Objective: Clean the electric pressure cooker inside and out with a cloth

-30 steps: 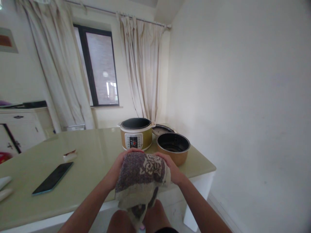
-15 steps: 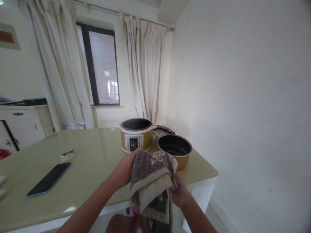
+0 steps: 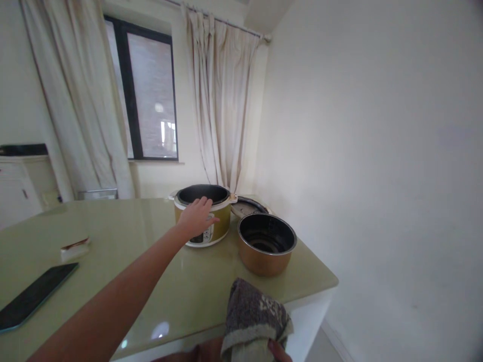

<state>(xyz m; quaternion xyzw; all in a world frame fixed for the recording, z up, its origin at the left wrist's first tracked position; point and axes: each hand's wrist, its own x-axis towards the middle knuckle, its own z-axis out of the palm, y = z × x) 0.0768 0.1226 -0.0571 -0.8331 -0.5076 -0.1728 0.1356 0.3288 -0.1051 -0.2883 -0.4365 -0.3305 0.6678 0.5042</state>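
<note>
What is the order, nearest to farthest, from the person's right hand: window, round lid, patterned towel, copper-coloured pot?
From the right hand:
1. Patterned towel: in that hand's grip.
2. Copper-coloured pot: just beyond the towel.
3. Round lid: behind the pot, slightly left.
4. Window: far off, to the left.

This looks like a room in a home: long cream cloth curtains (image 3: 226, 100) hang beside a dark-framed window (image 3: 151, 95), a white wooden cabinet (image 3: 22, 186) stands behind, and a gold-and-white electric cooker (image 3: 222, 221) sits on a glossy pale-green tabletop (image 3: 181, 291).
</note>
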